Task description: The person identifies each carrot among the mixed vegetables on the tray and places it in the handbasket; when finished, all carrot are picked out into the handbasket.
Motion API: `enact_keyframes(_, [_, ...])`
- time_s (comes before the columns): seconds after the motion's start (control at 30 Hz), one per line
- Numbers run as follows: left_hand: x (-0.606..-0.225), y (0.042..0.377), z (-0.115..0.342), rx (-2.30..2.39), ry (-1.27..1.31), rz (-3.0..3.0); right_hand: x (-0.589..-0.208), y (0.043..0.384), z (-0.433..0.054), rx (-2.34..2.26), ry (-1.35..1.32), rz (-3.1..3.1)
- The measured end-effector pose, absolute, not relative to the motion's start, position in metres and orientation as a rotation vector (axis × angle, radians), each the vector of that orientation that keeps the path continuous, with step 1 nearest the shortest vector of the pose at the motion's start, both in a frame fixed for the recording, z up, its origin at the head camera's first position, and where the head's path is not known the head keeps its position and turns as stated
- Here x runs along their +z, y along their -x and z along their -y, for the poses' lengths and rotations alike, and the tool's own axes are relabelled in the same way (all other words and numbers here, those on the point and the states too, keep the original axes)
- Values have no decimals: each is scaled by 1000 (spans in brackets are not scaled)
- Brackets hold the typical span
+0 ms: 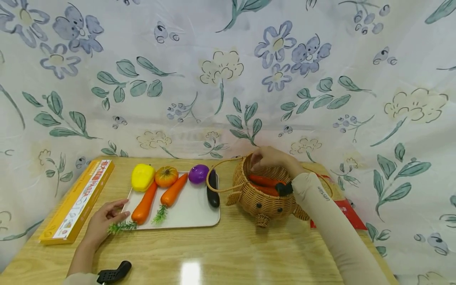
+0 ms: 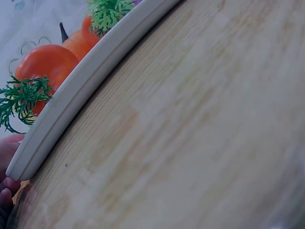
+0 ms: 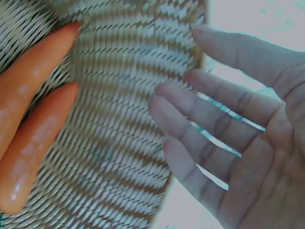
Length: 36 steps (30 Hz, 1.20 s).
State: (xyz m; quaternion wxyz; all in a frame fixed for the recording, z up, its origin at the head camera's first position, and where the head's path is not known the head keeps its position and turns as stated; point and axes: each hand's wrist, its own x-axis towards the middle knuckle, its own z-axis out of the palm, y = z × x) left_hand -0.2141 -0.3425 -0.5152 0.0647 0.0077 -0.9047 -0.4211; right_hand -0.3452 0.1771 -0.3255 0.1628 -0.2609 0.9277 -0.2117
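Observation:
My left hand (image 1: 103, 221) grips the left edge of a white tray (image 1: 192, 215), thumb over the rim; in the left wrist view its fingertips (image 2: 5, 196) show at the tray's corner. Two toy carrots (image 1: 145, 204) (image 1: 174, 190) with green tops, a yellow pepper-like vegetable (image 1: 142, 177), an orange pumpkin (image 1: 166, 176), a purple onion (image 1: 198, 174) and an eggplant (image 1: 213, 190) lie on the tray. Over the back rim of a wicker basket (image 1: 268, 208), my right hand (image 3: 243, 129) is spread with nothing in it. Orange carrots (image 3: 35, 152) rest inside the basket.
A yellow pasta box (image 1: 78, 202) lies left of the tray. Red packaging (image 1: 350, 213) is partly hidden behind the basket and my right sleeve (image 1: 331, 221). The basket's handle (image 1: 210, 174) leans toward the eggplant. A flowered cloth (image 1: 221, 99) hangs behind the wooden table (image 1: 213, 257).

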Motion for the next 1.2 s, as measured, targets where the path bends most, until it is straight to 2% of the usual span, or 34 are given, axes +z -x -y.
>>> enact_keyframes(0.3, [-514, 213, 344, -1269, -31, 2729, -303, 319, -138, -754, 873, -2746])
enact_keyframes(0.63, [-516, 214, 343, -1245, -1, 2699, -311, 293, -84, -927, 891, -2689])
enact_keyframes(0.93, [-513, 216, 341, -1254, 32, 2666, -337, 281, -36, -980, 865, -2634])
enact_keyframes(1.2, [-514, 214, 343, -1292, -23, 2669, -378, 274, 12, -974, 681, -2664])
